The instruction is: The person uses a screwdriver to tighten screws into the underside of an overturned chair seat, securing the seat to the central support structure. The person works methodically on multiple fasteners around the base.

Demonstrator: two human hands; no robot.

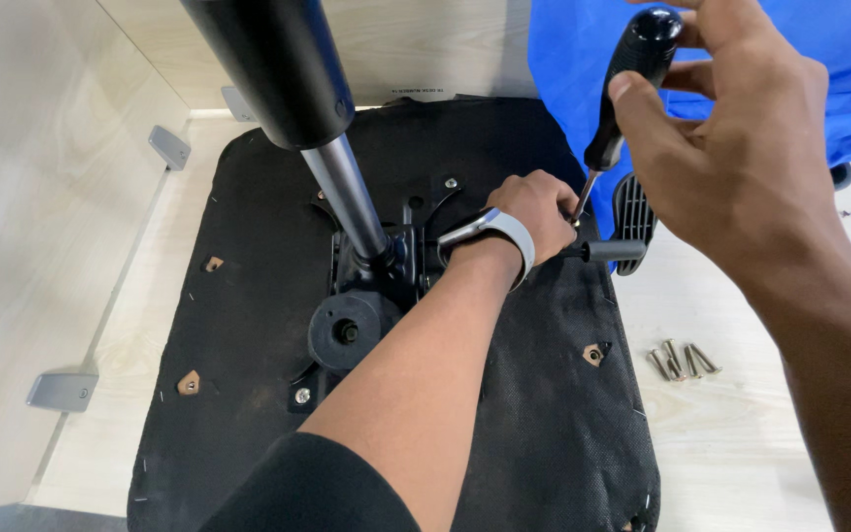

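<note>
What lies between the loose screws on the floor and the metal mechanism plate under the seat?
Head view: black fabric seat underside with one insert hole, between screws and plate.

Matt black woven cloth covers the seat underside (248, 246); the gas-lift shaft (347, 192) is smooth polished metal.

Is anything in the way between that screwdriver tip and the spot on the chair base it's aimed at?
The left hand is curled right at the tip of the screwdriver, which the right hand grips, so the contact spot on the black seat underside is hidden. Nothing else visible blocks it.
</note>
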